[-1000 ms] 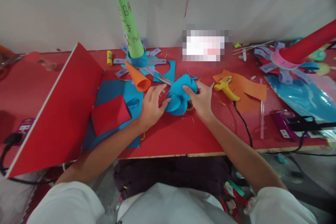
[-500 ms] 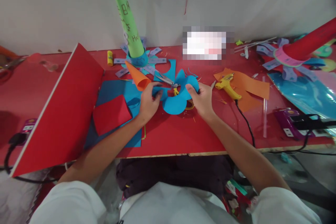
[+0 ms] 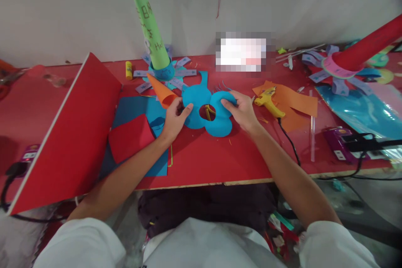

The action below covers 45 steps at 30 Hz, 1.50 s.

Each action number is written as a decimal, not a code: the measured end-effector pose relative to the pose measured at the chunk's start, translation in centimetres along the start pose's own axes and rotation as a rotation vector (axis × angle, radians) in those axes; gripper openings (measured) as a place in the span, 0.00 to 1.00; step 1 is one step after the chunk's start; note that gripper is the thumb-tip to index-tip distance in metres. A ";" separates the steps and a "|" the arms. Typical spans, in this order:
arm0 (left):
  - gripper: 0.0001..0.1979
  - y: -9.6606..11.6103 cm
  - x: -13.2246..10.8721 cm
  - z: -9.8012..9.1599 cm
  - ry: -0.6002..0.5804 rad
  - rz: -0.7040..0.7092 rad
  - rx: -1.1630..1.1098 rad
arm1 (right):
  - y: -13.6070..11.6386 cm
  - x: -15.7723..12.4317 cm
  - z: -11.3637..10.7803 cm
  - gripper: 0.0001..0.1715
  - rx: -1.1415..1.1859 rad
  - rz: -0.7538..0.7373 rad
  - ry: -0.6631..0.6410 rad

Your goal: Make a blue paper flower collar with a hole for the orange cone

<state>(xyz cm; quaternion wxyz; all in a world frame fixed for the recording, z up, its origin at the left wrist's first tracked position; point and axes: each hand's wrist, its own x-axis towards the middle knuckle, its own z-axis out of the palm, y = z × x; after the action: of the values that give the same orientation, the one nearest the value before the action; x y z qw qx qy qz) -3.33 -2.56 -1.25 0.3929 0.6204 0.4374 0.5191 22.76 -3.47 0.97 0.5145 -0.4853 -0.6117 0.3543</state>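
Between my hands is a blue paper flower with rounded petals and a hole in its middle. My left hand pinches its left petal, thumb on top. My right hand grips the right petal in the same way. Through the hole shows part of the yellow scissors handle; the flower hides the rest of the scissors. An orange paper cone lies just beyond my left hand. To the right of my right hand rests a yellow hot glue gun on orange paper.
A red board leans at the left, near a folded red paper on blue sheets. A green paper tube stands at the back beside a glue stick. At right are a purple power strip and a red tube.
The blue flower, bent and curled before, is now spread flatter between my hands, its hole facing up. It now covers the scissors blades that showed earlier.
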 end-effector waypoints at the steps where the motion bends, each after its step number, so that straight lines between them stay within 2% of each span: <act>1: 0.27 -0.1 0.0 0.0 -0.026 -0.011 0.001 | 0.2 0.1 0.0 0.27 -0.002 0.004 -0.029; 4: 0.27 -0.4 -0.2 -0.1 -0.066 -0.020 0.019 | 0.7 0.3 -0.1 0.28 -0.023 0.002 -0.005; 8: 0.27 -0.3 -0.4 -0.2 -0.020 -0.004 0.017 | 0.4 0.3 0.0 0.31 0.064 0.005 0.096; 10: 0.26 0.0 -0.5 -0.1 0.003 0.005 0.010 | -0.1 0.2 0.1 0.36 0.158 0.013 0.060; 13: 0.26 0.2 -0.5 -0.1 0.010 0.009 -0.012 | -0.6 -0.1 0.5 0.44 0.247 0.080 -0.088; 15: 0.27 0.2 -0.5 -0.1 0.017 0.000 -0.030 | -0.6 -0.3 0.9 0.41 0.225 0.127 -0.131; 18: 0.27 0.2 -0.5 -0.1 0.059 -0.002 0.018 | -0.3 -0.6 1.3 0.36 0.124 0.131 -0.070; 22: 0.30 0.5 -0.6 -0.2 0.129 0.031 0.098 | -0.4 -0.7 1.3 0.44 0.036 0.114 -0.028; 26: 0.32 0.8 -0.6 -0.2 0.156 0.054 0.114 | -0.8 -0.9 1.3 0.47 -0.020 0.081 -0.002; 32: 0.32 1.2 -0.8 0.0 0.141 0.046 0.107 | -0.5 -1.0 1.4 0.47 -0.081 0.051 0.067; 36: 0.32 1.5 -0.5 -0.2 0.178 0.108 0.123 | -0.5 -0.9 1.2 0.44 -0.061 0.035 0.069; 40: 0.29 1.1 0.0 -0.8 0.136 0.162 0.152 | -0.7 -0.9 1.3 0.41 -0.038 0.030 0.082; 45: 0.31 0.8 0.3 -1.0 0.120 0.151 0.118 | -0.6 -0.8 1.3 0.43 -0.019 0.051 0.083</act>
<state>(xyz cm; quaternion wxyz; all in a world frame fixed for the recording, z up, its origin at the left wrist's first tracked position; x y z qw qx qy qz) -4.15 -2.46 -0.29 0.2884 0.6414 0.4419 0.5569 21.31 -4.35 0.99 0.5255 -0.5199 -0.5806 0.3411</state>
